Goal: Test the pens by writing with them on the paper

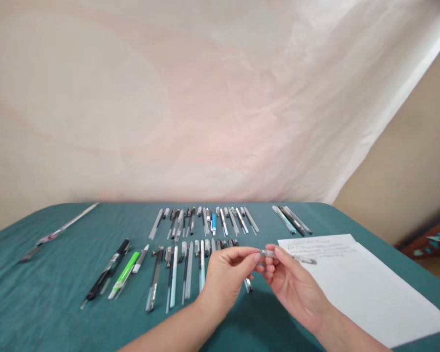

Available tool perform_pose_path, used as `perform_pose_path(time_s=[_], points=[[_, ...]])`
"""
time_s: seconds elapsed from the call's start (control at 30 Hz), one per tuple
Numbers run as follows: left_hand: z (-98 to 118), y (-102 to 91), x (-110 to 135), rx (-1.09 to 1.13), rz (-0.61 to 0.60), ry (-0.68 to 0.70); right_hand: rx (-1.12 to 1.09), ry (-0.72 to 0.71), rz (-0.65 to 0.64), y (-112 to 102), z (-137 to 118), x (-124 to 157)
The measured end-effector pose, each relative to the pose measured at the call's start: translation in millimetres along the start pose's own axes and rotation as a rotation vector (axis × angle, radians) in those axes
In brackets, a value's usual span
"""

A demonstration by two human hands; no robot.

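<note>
My left hand (223,276) and my right hand (295,291) meet above the front of the table. Between them is a slim clear pen (304,259), lying nearly level. Its right end, greyish and see-through, sticks out past my right fingers over the paper. My right thumb and fingers are closed around its middle, while my left thumb and forefinger pinch the left end. Fingers hide much of it, so I cannot tell whether it is one piece or two. Just behind and below my left hand, another pen (248,285) partly shows.
Disassembled pens (174,276) lie in a front row, and more pens (213,224) in a back row. A green pen (124,275) and a black pen (108,269) lie left. Several pens (291,220) sit far right, above white paper (374,288). A long thin wrapper (64,227) lies far left.
</note>
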State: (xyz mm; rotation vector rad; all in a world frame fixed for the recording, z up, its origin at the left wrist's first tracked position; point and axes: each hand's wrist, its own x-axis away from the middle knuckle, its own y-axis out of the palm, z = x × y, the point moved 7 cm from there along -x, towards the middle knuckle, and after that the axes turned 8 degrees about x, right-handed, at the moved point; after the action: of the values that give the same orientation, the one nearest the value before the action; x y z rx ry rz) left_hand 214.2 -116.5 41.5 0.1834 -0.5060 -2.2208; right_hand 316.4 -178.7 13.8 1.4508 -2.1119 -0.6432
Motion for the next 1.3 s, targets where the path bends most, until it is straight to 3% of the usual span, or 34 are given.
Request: perform_pose_path(time_s=[0.2,0.67,0.97,1.3], points=[[-1.2,1.3,0.0,-0.041,-0.006,0.007,0.026,-0.013,0.006,-4.0,1.5,3.4],[4.2,1.8,1.9,-0.015,-0.026,0.086,0.322,-0.188,0.002,-0.7,-13.2,11.3],[-0.7,-1.8,0.3,-0.011,0.020,-0.013,0.347,-0.186,0.054,-5.5,-12.5,10.2],[5.9,2.5,2.8,-0.036,-0.002,0.054,0.356,-0.185,0.040,-2.6,-10.4,12.5]])
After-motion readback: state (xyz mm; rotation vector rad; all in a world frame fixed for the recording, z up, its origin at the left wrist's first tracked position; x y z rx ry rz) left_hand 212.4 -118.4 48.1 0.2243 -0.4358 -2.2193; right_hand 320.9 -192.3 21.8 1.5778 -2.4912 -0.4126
